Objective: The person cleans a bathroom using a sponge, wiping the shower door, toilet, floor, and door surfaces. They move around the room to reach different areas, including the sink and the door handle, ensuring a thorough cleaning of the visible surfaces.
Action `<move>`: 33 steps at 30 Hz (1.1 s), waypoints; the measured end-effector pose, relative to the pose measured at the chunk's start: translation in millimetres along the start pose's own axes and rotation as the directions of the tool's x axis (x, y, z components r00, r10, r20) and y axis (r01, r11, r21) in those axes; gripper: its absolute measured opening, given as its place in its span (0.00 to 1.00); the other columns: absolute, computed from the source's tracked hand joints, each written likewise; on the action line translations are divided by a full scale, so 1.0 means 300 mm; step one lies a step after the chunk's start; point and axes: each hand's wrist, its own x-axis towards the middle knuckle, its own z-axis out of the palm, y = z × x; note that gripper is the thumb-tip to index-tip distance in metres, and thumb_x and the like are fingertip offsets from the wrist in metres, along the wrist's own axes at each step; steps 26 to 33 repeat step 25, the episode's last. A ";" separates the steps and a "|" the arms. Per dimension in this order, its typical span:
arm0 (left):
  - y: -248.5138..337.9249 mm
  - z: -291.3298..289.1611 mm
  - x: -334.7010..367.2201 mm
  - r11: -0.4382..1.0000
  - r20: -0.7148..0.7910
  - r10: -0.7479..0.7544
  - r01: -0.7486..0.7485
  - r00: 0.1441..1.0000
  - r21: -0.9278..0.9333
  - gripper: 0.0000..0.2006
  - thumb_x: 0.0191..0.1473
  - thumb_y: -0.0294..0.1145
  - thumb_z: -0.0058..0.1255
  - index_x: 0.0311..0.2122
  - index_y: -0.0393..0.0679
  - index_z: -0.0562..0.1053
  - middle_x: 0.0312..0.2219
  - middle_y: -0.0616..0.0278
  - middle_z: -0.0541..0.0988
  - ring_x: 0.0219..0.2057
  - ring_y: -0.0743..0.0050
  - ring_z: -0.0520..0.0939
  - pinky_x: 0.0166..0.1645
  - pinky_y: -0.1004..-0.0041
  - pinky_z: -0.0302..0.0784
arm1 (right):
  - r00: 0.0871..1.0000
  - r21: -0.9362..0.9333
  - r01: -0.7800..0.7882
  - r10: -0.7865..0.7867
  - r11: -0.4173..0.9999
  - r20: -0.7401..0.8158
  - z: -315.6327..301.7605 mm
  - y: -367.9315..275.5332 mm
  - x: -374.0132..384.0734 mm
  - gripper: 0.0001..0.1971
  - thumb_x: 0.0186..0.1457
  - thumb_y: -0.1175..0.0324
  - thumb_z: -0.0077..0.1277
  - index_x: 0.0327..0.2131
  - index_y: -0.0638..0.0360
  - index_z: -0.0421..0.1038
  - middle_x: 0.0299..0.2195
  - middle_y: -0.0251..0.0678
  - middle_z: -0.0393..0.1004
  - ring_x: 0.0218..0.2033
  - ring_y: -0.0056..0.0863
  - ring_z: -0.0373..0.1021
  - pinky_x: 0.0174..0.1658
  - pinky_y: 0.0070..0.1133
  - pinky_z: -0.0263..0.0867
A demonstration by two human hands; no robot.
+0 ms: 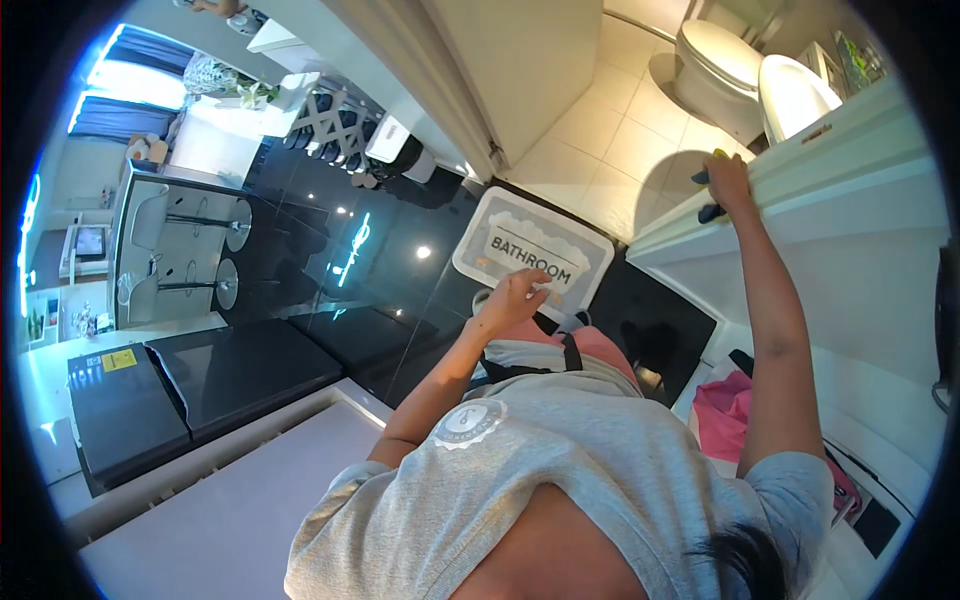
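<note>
My right arm reaches forward to the white door frame (690, 222) on the right. My right hand (730, 182) is closed there, with dark pieces (711, 213) and a bit of yellow-green showing around its fingers. What exactly it grips is hidden. Nearer my body, my left hand (514, 303) hovers over a grey-and-white bath mat (535, 232), fingers loosely bent and apart, with nothing visible in it. The mat lies on dark glossy floor tiles (390, 270) at the bathroom threshold.
Beyond the doorway are a toilet (722, 55), a white basin (795, 95) and an opened door (525, 60). Left are bar stools (230, 285), a dark fridge (245, 375) and a shoe rack (330, 125). Pink cloth (722, 415) lies beside my right arm.
</note>
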 end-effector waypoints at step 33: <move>-0.130 -0.526 -0.092 0.273 0.416 -0.238 0.472 0.877 -0.838 0.15 0.54 0.34 0.48 0.45 0.42 0.67 0.38 0.59 0.75 0.38 0.68 0.78 0.36 0.67 0.77 | 0.951 0.918 0.235 0.119 0.321 -0.285 -1.003 -0.720 -0.623 0.19 0.57 0.66 0.43 0.50 0.65 0.62 0.47 0.38 0.68 0.52 0.30 0.62 0.55 0.27 0.57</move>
